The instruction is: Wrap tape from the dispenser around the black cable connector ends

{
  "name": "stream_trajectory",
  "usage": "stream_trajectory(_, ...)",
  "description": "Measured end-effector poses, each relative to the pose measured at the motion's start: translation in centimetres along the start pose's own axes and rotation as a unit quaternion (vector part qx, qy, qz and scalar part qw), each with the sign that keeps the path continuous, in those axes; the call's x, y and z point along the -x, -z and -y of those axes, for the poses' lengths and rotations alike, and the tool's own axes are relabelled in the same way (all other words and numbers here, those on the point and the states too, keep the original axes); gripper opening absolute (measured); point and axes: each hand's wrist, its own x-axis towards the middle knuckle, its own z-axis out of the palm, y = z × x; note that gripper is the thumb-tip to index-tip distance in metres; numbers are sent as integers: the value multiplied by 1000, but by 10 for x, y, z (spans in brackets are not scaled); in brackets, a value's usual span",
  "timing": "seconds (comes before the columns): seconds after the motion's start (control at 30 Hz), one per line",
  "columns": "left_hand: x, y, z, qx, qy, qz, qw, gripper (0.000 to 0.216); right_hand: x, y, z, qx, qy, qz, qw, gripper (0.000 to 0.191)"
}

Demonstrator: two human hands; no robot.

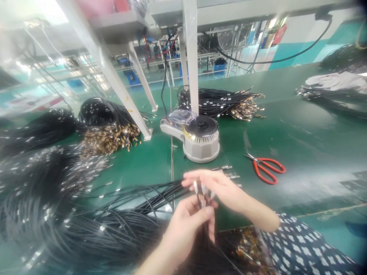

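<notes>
My left hand (189, 219) is closed around a few thin black cables, their silver connector ends (196, 187) pointing up past the fingers. Over these ends reaches my right hand (223, 187), its fingers stretched out to the left; whether its fingertips touch the connectors is blurred. More black cables (155, 193) lie on the green table behind my hands, with metal tips (226, 168) showing beyond my right hand. A large, blurred heap of black cables (114, 233) fills the left foreground.
A grey-white round tape dispenser (201, 143) stands mid-table. Red-handled scissors (266, 168) lie at the right. Bundled cables with brass ends (109, 137) sit left, another bundle (218, 103) behind the dispenser. White shelf legs (190, 57) rise from the table. A bag of brass-coloured parts (249, 248) is below.
</notes>
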Motion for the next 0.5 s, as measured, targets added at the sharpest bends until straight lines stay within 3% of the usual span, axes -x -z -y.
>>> stream_trajectory(0.13, -1, 1, -6, 2, -24, -16, 1000, 19, 3, 4, 0, 71, 17, -52, 996, 34)
stream_trajectory(0.3, -6, -1, -3, -17, -19, -8, 1000, 22, -2, -8, 12, 119, 1, -2, 993, 9)
stream_trajectory(0.43, -8, -2, -2, 11, 29, 6, 1000, 32, -13, -13, 15, 118, 31, -9, 992, 13)
stream_trajectory(0.5, -9, -2, -6, 35, 25, 0, 999, 34, -16, -12, 13, 90, -2, -46, 995, 22)
